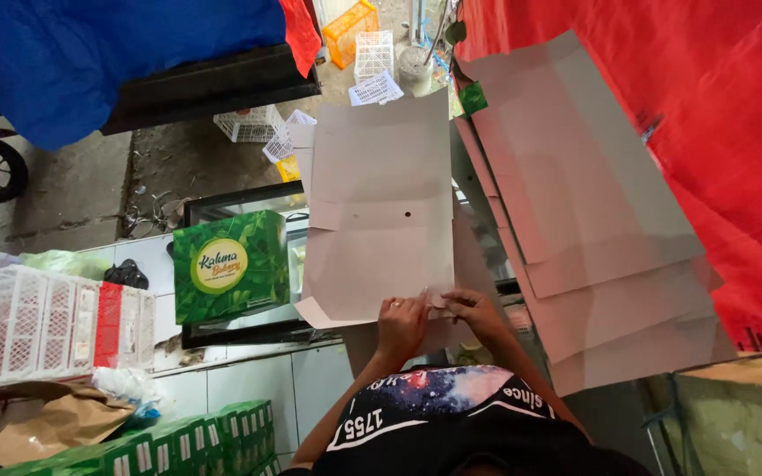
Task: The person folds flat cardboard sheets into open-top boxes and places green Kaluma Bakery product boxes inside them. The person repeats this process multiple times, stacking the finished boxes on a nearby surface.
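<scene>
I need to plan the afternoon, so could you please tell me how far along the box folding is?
Done: one green printed box stands assembled, with more green boxes stacked below. In hand: the left hand and right hand pinch the near edge of a flat grey cardboard blank, not yet box-shaped. Left: a stack of flat blanks to the right is unfolded.

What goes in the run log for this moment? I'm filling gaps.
left hand: pressing cardboard sheet edge | right hand: pinching same edge | beside: flat sheet stack, green box
</scene>
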